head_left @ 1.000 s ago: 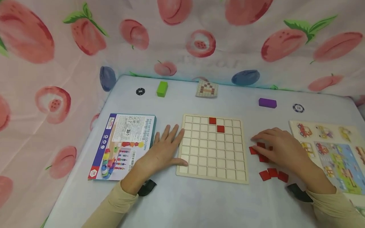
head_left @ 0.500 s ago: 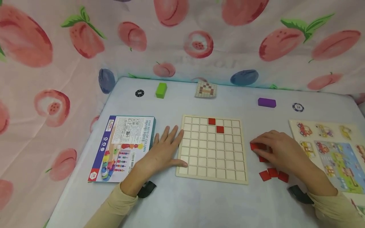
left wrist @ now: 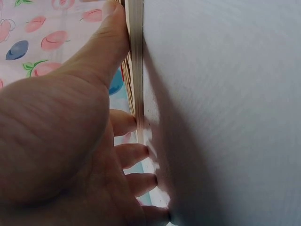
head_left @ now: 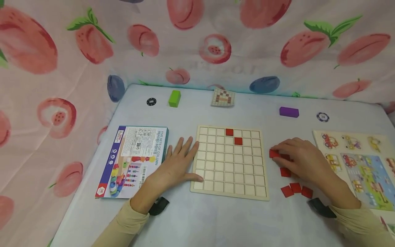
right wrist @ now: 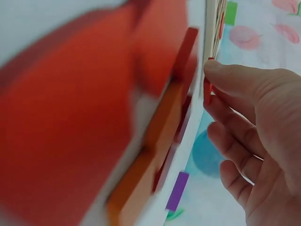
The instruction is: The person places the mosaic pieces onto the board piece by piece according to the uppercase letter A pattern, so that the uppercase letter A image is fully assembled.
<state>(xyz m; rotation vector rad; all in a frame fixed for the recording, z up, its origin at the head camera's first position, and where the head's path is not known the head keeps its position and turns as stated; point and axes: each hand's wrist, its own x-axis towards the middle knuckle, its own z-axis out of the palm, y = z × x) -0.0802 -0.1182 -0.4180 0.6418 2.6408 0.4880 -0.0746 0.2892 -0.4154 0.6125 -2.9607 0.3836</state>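
Observation:
A pale wooden grid board (head_left: 229, 168) lies in front of me, with red square tiles (head_left: 238, 141) in two cells near its far edge. My left hand (head_left: 174, 166) is spread at the board's left side, thumb over the near left corner and fingers straight; in the left wrist view the thumb (left wrist: 110, 42) lies along the board's edge. To the right of the board, my right hand (head_left: 303, 159) pinches a red tile (right wrist: 207, 89) between thumb and fingertips. More red tiles (head_left: 295, 187) lie under and just below that hand, some partly hidden by it.
A bead-toy box (head_left: 135, 161) lies left of the board, a vehicle picture puzzle (head_left: 367, 171) at the far right. Along the back are a green block (head_left: 174, 98), a patterned card (head_left: 223, 97), a purple block (head_left: 289, 112) and round chips (head_left: 323, 117). A patterned cloth hangs behind.
The right hand has taken a red tile between its fingertips and shifted it slightly away from me, baring another tile below. My left hand and the board stay where they were.

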